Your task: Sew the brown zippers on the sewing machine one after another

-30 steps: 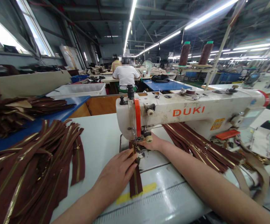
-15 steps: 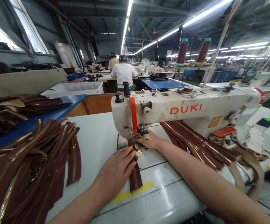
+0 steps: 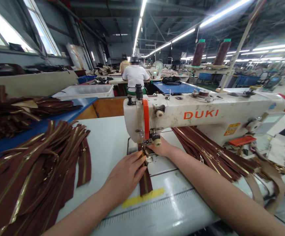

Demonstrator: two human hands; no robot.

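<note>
A brown zipper with a metal tooth line runs lengthwise under the needle area of the white sewing machine. Its near end lies on the yellow tape strip on the bed. My left hand rests on the zipper just before the presser foot, fingers stretched out flat, fingertips close to the foot. One fingertip looks orange-yellow. Behind the needle, my right hand reaches in from the right at the far part of the zipper. The machine head and foot hide its fingertips, so its grip does not show.
A heap of brown zippers covers the left of the table. More zippers lie under the machine arm. Two thread cones stand on a rack. A blue table holds another brown pile. A person in white sits ahead.
The zipper has slid a little away from me under the foot; its near end now reaches only to the yellow tape. Both hands stay near the needle. The whole view has shifted slightly.
</note>
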